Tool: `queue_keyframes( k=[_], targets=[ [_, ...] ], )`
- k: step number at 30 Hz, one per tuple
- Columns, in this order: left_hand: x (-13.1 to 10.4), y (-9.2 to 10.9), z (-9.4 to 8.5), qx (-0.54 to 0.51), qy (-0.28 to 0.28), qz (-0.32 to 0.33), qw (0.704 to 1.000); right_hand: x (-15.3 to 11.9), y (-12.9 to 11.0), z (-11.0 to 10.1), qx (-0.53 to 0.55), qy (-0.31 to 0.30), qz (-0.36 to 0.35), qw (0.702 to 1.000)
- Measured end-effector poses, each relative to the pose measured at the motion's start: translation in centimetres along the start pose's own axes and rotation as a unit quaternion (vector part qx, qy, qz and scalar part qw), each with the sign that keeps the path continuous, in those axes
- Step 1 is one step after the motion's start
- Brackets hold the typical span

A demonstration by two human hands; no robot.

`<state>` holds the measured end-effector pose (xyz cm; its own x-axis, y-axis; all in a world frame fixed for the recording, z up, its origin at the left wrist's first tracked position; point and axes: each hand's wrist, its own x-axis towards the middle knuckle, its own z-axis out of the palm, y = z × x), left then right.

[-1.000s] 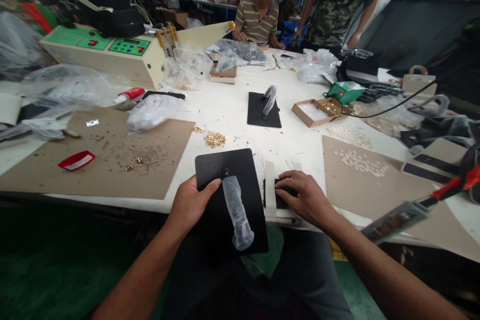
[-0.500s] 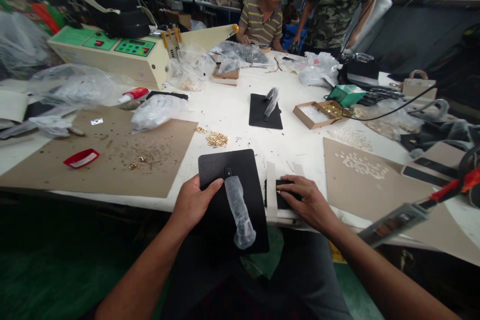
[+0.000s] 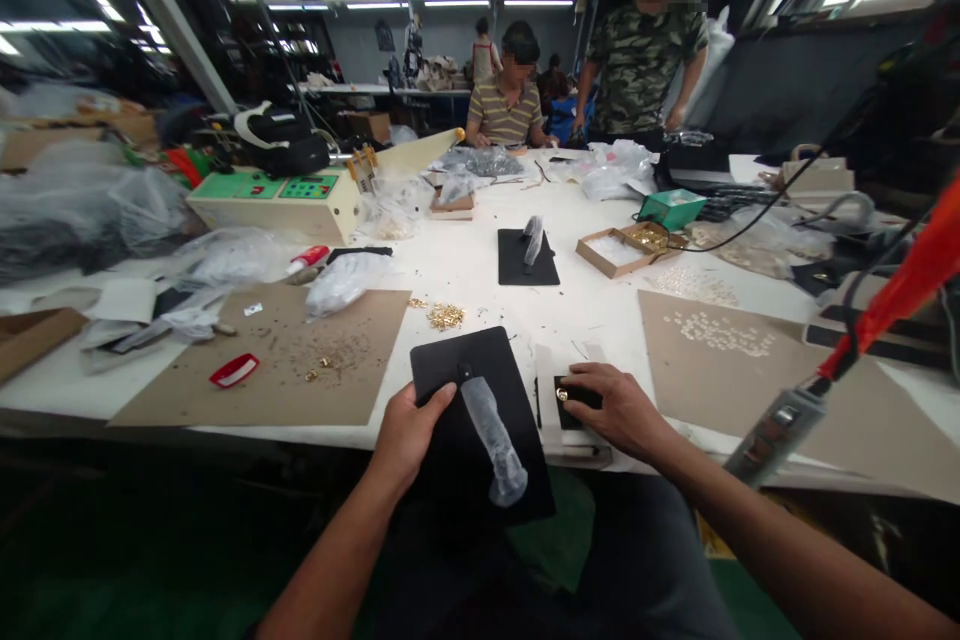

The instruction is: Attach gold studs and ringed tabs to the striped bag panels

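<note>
My left hand (image 3: 409,425) grips the left edge of a black panel (image 3: 480,460), thumb on top, and the panel leans over the table's front edge. A handle wrapped in clear plastic (image 3: 496,440) is fixed to the panel by a black tab. To the right, my right hand (image 3: 611,405) rests with fingers bent over a small black piece (image 3: 581,412), beside a gold metal part (image 3: 562,394). Whether the fingertips pinch anything is hidden. A pale strip (image 3: 550,410) lies along the small piece's left side.
Gold pieces (image 3: 446,316) lie behind the panel. Farther back are another black panel (image 3: 512,265) and a cardboard box (image 3: 615,270). Brown sheets (image 3: 277,400) flank both hands. A grey tool with red wrapping (image 3: 780,430) is at right. Two people are across the table.
The view has tilted up. My right hand's fingers have shifted on the small black piece, and more of the gold part shows. My left hand still holds the panel.
</note>
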<state>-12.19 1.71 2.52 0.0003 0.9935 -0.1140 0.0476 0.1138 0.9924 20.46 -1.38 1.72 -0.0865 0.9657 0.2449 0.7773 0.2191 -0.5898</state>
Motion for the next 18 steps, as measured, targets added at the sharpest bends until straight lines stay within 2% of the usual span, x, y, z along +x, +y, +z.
queue_keyframes(
  k=[3,5,8,11,13,15,18],
  targets=[
    [-3.5,1.2,0.8,0.014,0.019,0.020,1.000,-1.7,-2.8,-1.8,0.070,0.099,-0.011,0.993],
    [-6.7,2.2,1.9,0.059,0.042,0.028,0.997,-3.6,-6.1,-3.0,0.123,0.114,-0.033,0.985],
    [-11.9,3.2,3.9,0.072,0.057,0.028,0.995,-6.8,-11.6,-3.5,0.136,0.012,-0.081,0.987],
    [-15.9,3.4,5.3,0.013,0.029,0.042,0.999,-9.2,-15.2,-2.8,0.096,-0.051,-0.100,0.989],
    [-17.6,3.2,5.8,-0.017,0.006,0.060,0.998,-10.0,-16.0,-2.5,0.123,-0.069,-0.095,0.985],
    [-18.5,3.2,6.2,-0.025,-0.018,0.084,0.996,-10.2,-15.6,-2.6,0.216,-0.081,-0.086,0.969],
    [-18.0,3.4,6.6,0.009,-0.035,0.112,0.993,-10.1,-13.6,-3.1,0.391,-0.096,-0.031,0.915]
  ],
)
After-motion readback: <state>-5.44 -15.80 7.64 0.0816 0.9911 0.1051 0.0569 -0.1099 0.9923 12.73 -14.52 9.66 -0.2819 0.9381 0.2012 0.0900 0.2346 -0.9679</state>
